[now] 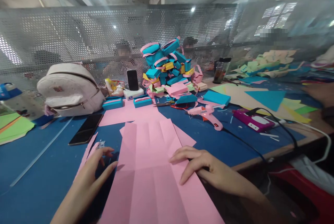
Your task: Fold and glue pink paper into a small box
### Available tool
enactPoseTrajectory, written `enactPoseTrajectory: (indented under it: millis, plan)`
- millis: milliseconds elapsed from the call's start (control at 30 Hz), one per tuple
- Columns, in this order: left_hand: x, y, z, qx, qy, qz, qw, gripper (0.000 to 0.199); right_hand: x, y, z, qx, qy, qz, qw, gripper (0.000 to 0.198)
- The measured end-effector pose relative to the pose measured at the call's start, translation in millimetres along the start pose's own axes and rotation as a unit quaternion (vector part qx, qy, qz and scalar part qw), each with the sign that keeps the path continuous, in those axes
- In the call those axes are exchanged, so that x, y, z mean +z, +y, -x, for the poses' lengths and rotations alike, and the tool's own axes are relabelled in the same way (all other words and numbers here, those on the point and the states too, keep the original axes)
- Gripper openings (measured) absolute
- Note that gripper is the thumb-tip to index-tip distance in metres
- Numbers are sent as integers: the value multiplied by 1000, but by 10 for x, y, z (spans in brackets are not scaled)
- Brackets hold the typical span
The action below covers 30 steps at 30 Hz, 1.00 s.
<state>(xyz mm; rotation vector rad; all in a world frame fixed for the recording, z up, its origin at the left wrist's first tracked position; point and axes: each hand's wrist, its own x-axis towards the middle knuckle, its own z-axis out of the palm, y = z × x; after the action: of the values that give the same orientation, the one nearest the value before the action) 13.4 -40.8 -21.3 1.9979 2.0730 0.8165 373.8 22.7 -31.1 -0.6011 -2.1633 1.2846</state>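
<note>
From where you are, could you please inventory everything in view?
creased sheet: one, pink, front centre
flat phone: one, black, left
glue gun: one, pink, right
device: one, purple, far right
box pile: many, multicoloured, back centre
small boxes: two, blue, behind sheet
upright phone: one, black, back
backpack: one, white, back left
tumbler: one, dark, right of pile
paper sheets: several, mixed colours, both sides
table: one, blue, beneath
mesh partition: one, grey, behind table
people: several, colours unclear, behind partition
left hand: one, beside sheet
right hand: one, on sheet
</note>
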Motion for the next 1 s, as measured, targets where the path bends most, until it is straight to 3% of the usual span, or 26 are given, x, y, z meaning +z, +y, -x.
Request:
enactPoseTrajectory:
  millis: [67,200,300,400,533,600,700,867,1000]
  plan:
    - [78,63,23,-11,-20,17,1000,49,-21,34,35,23,37,43,998,48]
    - [188,140,13,11,-49,75,996,51,-30,136,15,67,175,118,975,33]
    - [213,166,-18,22,-52,130,990,57,0,173,-46,89,200,109,970,29]
    - [184,200,-64,14,-39,190,981,60,21,162,-134,73,194,56,977,44]
    - [65,305,-229,-31,-30,283,958,51,-46,139,-360,14,242,-49,969,71]
    - [2,380,-360,-40,-37,323,945,42,-124,128,-517,11,269,-123,955,79]
    - [-36,486,-578,-39,4,352,935,37,-249,104,-762,21,342,-221,913,82]
    - [76,564,-928,-27,45,390,919,36,-325,116,-1117,87,296,-261,915,41]
    - [217,504,-1154,-20,80,390,917,35,-282,229,-1357,80,312,-227,919,32]
